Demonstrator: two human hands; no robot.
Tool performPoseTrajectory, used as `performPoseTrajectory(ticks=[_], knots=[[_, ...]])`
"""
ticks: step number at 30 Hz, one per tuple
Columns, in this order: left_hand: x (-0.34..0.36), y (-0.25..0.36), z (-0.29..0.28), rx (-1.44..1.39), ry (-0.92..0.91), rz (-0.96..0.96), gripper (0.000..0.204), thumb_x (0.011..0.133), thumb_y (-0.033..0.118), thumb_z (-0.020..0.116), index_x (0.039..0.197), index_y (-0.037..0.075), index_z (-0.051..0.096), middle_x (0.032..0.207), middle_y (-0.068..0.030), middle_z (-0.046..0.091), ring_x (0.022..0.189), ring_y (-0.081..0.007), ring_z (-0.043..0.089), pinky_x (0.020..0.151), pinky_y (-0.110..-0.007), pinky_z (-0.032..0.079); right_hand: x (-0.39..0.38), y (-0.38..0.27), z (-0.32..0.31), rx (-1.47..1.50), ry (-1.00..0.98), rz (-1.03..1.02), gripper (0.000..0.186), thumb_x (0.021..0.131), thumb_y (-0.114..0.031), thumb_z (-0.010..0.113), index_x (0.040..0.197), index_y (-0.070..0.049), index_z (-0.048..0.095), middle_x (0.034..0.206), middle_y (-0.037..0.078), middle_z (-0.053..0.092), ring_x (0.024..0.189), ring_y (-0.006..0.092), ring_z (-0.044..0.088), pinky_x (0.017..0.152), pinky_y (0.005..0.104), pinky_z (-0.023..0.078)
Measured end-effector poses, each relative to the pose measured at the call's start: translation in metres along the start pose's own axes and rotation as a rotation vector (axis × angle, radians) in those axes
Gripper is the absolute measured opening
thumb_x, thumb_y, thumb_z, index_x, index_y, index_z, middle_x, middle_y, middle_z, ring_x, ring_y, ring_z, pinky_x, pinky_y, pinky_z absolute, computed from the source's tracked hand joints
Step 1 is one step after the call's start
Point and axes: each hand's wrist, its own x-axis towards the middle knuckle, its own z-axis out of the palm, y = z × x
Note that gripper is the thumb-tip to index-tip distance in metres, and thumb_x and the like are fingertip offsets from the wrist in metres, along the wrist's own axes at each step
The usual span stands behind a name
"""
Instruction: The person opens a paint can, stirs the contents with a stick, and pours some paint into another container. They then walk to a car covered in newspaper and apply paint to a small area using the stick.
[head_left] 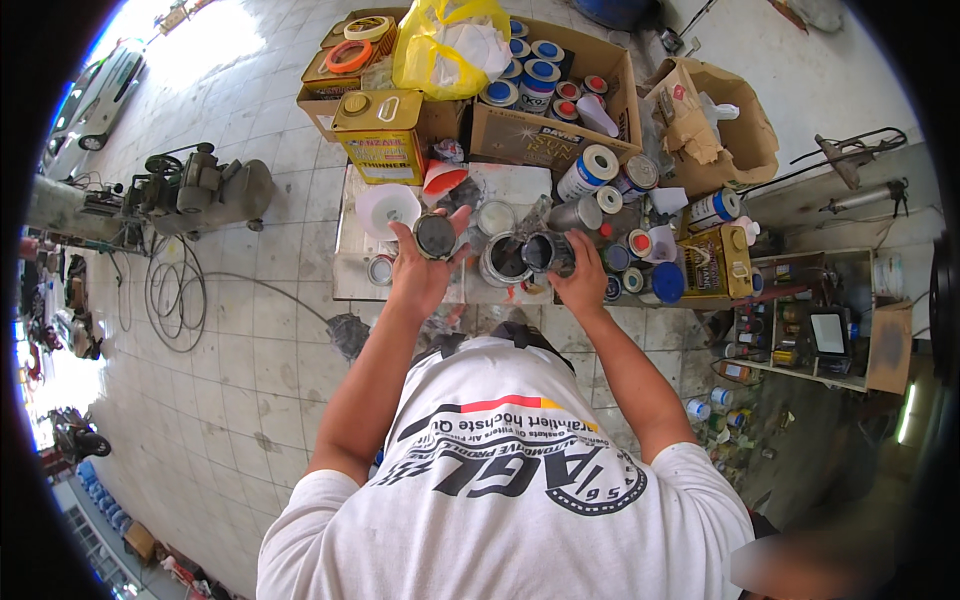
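Note:
My left hand (416, 276) is closed around the side of a small round can (435, 237) with a dark grey top; whether that is a lid or its contents I cannot tell. My right hand (584, 274) grips a dark-stained cup (548, 255), its mouth turned toward the left. Just left of that cup stands an open paint can (503, 262) with dark stuff inside, on the worktable (350, 272). A white funnel-shaped bowl (388, 208) and a clear round container (496, 217) sit beyond my left hand. Nearer me is a small open tin (380, 269).
Yellow thinner tins (379, 135), a yellow plastic bag (450, 45) and a cardboard box (545, 140) of paint cans line the far side. Several cans, a blue-lidded one (664, 283) among them, crowd the right. An air compressor (200, 190) and coiled hose (175, 300) are on the left.

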Motion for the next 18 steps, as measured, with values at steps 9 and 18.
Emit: performPoseTrajectory(ticks=[9,18], knots=[[0.003,-0.005,0.008,0.040,-0.013,-0.004,0.093,0.096,0.088,0.031,0.149,0.013,0.047,0.163,-0.0146,0.053,0.157,-0.0301,0.041,0.126,-0.057,0.026,0.008,-0.010,-0.008,-0.005,0.013,-0.027,0.087,0.062,-0.013,0.094,0.142,-0.019,0.060,0.149,0.006,0.060,0.130,0.0340,0.064,0.102,0.0433,0.058],[0.004,-0.012,0.012,0.123,-0.038,0.010,0.087,0.097,0.086,0.031,0.147,0.016,0.048,0.164,-0.0127,0.052,0.157,-0.0277,0.040,0.125,-0.055,0.028,0.011,-0.017,-0.014,0.013,0.019,-0.049,0.088,0.061,-0.015,0.096,0.142,-0.019,0.060,0.149,0.006,0.060,0.130,0.0342,0.064,0.101,0.0436,0.059]])
